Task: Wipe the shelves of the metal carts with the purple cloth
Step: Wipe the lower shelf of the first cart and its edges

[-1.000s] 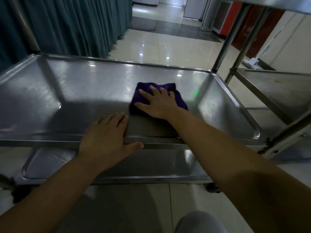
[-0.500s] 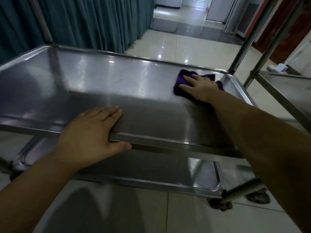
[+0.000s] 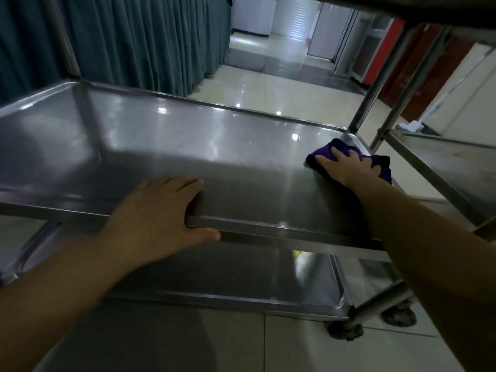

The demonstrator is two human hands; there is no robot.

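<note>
A steel cart shelf [image 3: 174,146] fills the middle of the head view. The purple cloth [image 3: 341,147] lies bunched in its far right corner. My right hand [image 3: 346,167] presses flat on the cloth, fingers spread and straight, covering most of it. My left hand [image 3: 161,213] holds the shelf's near rim, fingers lying over the top and the thumb tucked under the edge. A lower shelf [image 3: 241,291] of the same cart shows beneath.
A second metal cart's shelf [image 3: 442,167] stands close on the right, with upright posts [image 3: 375,84] between the two carts. Teal curtains [image 3: 120,41] hang behind the cart on the left. Castors [image 3: 346,331] rest on the tiled floor.
My right hand has slid the purple cloth from the shelf's middle to its far right corner. My left hand has stayed on the near rim.
</note>
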